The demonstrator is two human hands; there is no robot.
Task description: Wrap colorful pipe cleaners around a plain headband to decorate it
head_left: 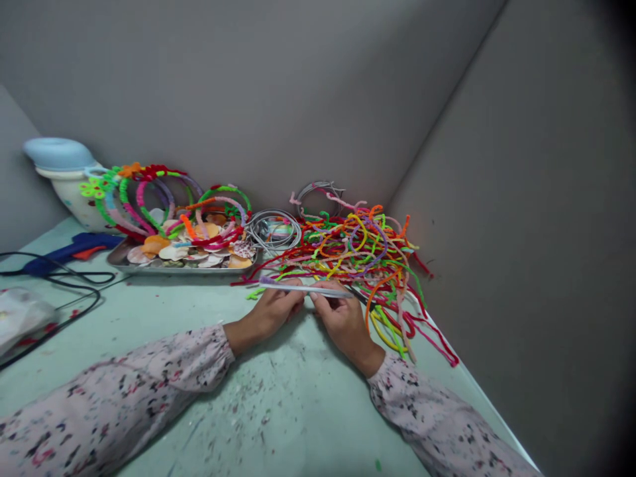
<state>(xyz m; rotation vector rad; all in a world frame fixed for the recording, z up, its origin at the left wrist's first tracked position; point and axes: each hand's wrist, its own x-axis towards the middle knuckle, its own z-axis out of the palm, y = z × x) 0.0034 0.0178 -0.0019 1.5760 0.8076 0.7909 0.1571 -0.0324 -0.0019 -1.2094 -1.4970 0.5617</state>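
Both of my hands meet over the table, pinching a narrow pale grey headband seen edge-on. Purple fuzzy pipe cleaner covers its left end. My left hand is closed on the left part, fingers curled beneath. The right part is in my right hand, whose thumb lies along the band close to the left one. Some fingertips are hidden behind the band. Just beyond and to the right lies a tangled heap of coloured pipe cleaners. Dark scissor-like blades show partly beside my right hand.
A metal tray holds seashells and several pipe-cleaner-wrapped headbands. Bare grey hoops lie beside it. On the left are a blue glue gun with a black cord, a white plastic bag and a light-blue-lidded container. Grey walls enclose the table.
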